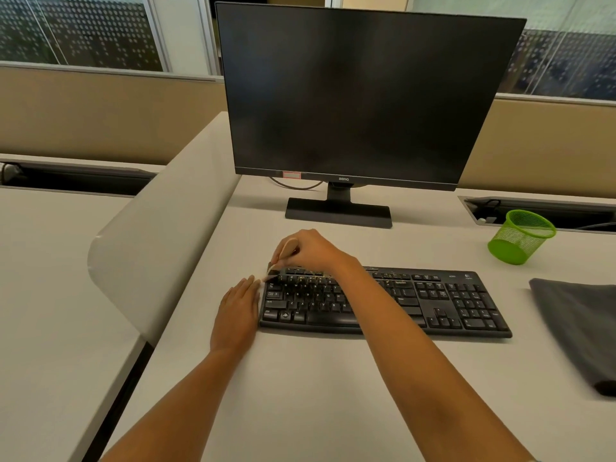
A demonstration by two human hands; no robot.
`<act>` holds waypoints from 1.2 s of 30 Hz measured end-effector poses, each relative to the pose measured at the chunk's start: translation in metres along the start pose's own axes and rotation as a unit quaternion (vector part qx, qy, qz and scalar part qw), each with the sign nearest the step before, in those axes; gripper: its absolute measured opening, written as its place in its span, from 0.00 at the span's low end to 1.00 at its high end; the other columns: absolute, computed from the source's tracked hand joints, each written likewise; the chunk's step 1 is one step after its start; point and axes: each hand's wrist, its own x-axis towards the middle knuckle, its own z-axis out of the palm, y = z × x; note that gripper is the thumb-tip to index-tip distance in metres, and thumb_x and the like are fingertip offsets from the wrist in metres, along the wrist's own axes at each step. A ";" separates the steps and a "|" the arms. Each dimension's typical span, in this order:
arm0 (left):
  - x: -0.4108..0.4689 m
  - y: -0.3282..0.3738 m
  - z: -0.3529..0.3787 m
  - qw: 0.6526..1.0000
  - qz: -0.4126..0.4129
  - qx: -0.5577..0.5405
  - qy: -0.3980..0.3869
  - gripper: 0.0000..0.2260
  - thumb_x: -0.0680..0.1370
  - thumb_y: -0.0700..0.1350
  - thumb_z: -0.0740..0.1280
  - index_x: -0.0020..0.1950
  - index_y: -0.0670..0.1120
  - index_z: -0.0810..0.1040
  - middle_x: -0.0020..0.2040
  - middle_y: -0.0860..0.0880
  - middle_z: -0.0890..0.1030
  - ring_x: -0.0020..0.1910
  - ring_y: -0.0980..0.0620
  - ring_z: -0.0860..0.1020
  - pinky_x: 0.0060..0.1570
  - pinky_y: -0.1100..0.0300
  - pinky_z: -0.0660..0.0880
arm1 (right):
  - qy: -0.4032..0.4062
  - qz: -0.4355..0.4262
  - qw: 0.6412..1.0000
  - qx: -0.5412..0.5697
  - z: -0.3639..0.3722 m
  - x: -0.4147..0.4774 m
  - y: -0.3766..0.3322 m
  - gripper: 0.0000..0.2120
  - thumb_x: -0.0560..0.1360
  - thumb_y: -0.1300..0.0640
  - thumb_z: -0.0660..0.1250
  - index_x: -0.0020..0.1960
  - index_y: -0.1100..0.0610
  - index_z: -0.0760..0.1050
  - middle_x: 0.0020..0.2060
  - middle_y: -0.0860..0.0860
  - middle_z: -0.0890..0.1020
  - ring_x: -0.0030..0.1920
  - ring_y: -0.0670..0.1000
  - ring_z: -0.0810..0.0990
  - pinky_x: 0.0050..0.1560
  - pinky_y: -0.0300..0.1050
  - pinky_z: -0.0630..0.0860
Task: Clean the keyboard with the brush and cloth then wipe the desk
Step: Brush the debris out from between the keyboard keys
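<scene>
Nearest, both bare forearms reach up across the pale beige worktop (300, 395), the right one passing over the near edge of the long black plastic keyboard (433, 305). The left hand (237, 311) lies flat on the worktop with fingers straight and together, its fingertips touching or just beside the keyboard's left end. It appears to steady the keyboard and holds nothing. Just beyond it, the right hand (308, 250) is curled round the rounded light wooden handle of a small brush (287, 250). The brush's pale bristles tilt down and to the left onto the far-left corner of the keys (the bristle tips are blurred, so exact contact is hard to read). The keyboard's long axis runs left to right across the person's front, and nearly all of it stretches away to the right of the brush. I judge, then, that the coming strokes must travel rightward along the rows, with the right hand doing the work. The folded dark grey cloth (580, 328) lies on the worktop well to the right, past the keyboard's right end, apart from both hands and on the right hand's side. Farther back stand a bright green mesh pen cup (520, 238) and a dark-screened black monitor (360, 95).
</scene>
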 end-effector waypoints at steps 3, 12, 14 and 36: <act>0.001 -0.001 0.001 1.000 -0.001 0.009 -0.002 0.18 0.83 0.46 0.52 0.72 0.46 0.67 0.72 0.48 0.66 0.72 0.51 0.61 0.71 0.58 0.53 | 0.008 0.019 1.000 -0.010 -0.012 -0.006 0.008 0.04 0.70 0.63 0.72 0.44 0.61 0.84 0.46 0.51 0.84 0.46 0.45 0.80 0.49 0.38 0.76; 0.000 -0.001 0.002 1.000 0.001 0.002 0.004 0.18 0.83 0.45 0.53 0.72 0.45 0.67 0.72 0.48 0.67 0.72 0.51 0.62 0.71 0.58 0.53 | -0.008 0.151 0.985 -0.085 -0.074 -0.033 0.035 0.07 0.71 0.65 0.71 0.49 0.60 0.82 0.48 0.54 0.83 0.47 0.49 0.81 0.48 0.42 0.80; 0.001 -0.001 0.002 1.000 -0.002 0.003 0.005 0.18 0.83 0.45 0.53 0.71 0.45 0.68 0.72 0.48 0.67 0.72 0.51 0.62 0.71 0.58 0.53 | 0.016 0.103 0.994 -0.026 -0.072 -0.035 0.024 0.05 0.72 0.63 0.71 0.45 0.55 0.82 0.46 0.50 0.83 0.43 0.44 0.80 0.39 0.33 0.76; 0.000 -0.002 0.003 1.000 -0.001 -0.007 -0.001 0.18 0.83 0.45 0.52 0.72 0.46 0.67 0.72 0.49 0.66 0.72 0.52 0.61 0.72 0.59 0.52 | -0.018 0.163 0.985 -0.057 -0.100 -0.052 0.057 0.07 0.70 0.67 0.71 0.48 0.63 0.82 0.45 0.52 0.83 0.46 0.49 0.82 0.45 0.38 0.80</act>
